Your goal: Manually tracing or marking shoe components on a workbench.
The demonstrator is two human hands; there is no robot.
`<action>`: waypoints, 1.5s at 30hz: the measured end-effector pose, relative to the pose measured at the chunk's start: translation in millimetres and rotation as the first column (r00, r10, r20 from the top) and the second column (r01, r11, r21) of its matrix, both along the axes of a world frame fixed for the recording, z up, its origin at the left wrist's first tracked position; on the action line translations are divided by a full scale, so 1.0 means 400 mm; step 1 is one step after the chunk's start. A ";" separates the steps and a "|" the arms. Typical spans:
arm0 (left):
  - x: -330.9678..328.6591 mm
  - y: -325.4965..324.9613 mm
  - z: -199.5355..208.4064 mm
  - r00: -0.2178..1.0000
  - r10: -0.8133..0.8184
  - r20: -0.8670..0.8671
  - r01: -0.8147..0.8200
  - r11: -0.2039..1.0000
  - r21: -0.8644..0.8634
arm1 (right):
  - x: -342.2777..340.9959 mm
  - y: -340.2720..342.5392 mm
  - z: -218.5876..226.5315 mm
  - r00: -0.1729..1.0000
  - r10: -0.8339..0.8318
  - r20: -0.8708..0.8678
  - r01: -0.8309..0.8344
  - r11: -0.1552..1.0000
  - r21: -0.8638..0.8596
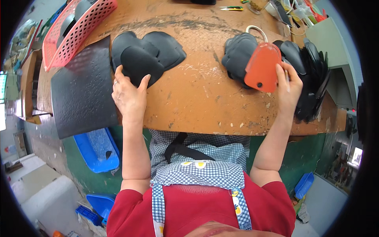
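My left hand (129, 94), thumb and fingers spread, touches the near edge of a rounded black piece (142, 65) on top of a fanned pile. More flat black pieces (165, 48) of like shape lie under and beside it. On the right, my right hand (289, 85) grips the edge of an orange-red, rounded flat template (263, 65) with a small dark hole near its lower end. The template lies over part of a stack of black pieces (239, 53). Next to my right hand is a crowded heap of dark pieces (312, 79).
A black textured sheet (85, 91) covers the table's left end, overhanging the front edge. A pink perforated basket (77, 37) holding dark pieces stands behind it. Yellow-green snips (231, 8) lie at the back. A blue tray (98, 150) sits below the table at left.
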State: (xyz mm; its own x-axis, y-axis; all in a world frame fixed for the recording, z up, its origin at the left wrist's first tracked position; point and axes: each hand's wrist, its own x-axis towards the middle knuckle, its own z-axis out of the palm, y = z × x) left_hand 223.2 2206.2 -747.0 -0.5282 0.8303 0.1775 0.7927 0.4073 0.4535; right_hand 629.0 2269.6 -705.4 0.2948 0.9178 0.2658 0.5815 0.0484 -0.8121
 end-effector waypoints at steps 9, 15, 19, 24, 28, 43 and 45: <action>0.053 -0.120 0.033 0.286 -0.323 0.902 0.150 0.945 0.291 | -0.134 -0.177 0.005 0.764 0.252 -0.594 -0.377 0.921 -0.094; 0.120 -0.185 -0.007 0.892 -0.451 -0.028 0.448 0.874 0.188 | -0.286 -0.192 -0.087 0.745 0.281 -0.605 -0.507 0.828 -0.241; 0.090 -0.216 -0.008 0.768 -0.618 0.169 0.578 0.782 0.232 | -0.369 -0.179 -0.104 0.861 0.446 -0.245 -0.489 0.859 -0.153; 0.104 -0.238 -0.044 0.736 -0.673 0.078 0.661 0.739 0.132 | -0.399 -0.167 -0.122 0.842 0.516 0.156 -0.511 0.856 -0.072; 0.107 -0.233 -0.049 0.740 -0.667 0.081 0.655 0.743 0.138 | -0.400 -0.159 -0.122 0.836 0.520 0.178 -0.513 0.854 -0.087; 0.116 -0.231 -0.055 0.751 -0.660 0.019 0.650 0.744 0.155 | -0.392 -0.155 -0.111 0.828 0.532 0.177 -0.514 0.846 -0.140; 0.118 -0.231 -0.061 0.757 -0.654 -0.002 0.646 0.747 0.159 | -0.384 -0.146 -0.096 0.807 0.561 0.184 -0.532 0.826 -0.185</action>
State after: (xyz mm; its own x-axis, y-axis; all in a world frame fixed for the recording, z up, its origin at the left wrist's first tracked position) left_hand 270.2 2113.9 -771.5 0.1183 0.9437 0.3089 0.8164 -0.2695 0.5107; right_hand 475.5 2211.1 -744.0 -0.3186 0.9374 0.1408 0.6515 0.3245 -0.6858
